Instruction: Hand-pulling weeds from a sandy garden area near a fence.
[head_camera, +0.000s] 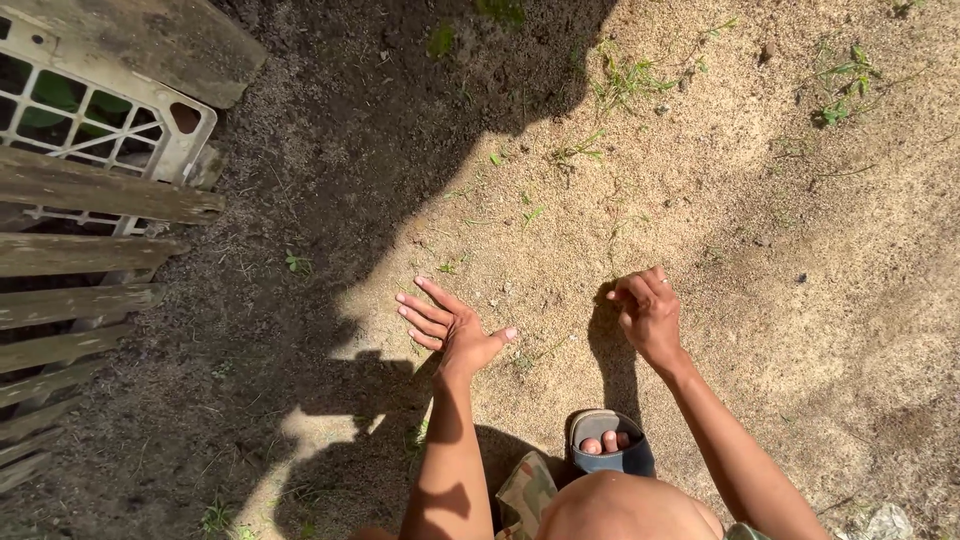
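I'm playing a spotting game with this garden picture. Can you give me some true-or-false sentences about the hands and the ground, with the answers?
1. The left hand is spread open, palm down, over the sandy ground. True.
2. The right hand holds a big shovel. False: its fingers are curled, with no tool in view.
3. A foot in a dark sandal shows between the arms. True.
4. Wooden slats lie on the right side. False: they are on the left.
5. The ground is covered in snow. False: it is dry sand and dark soil.
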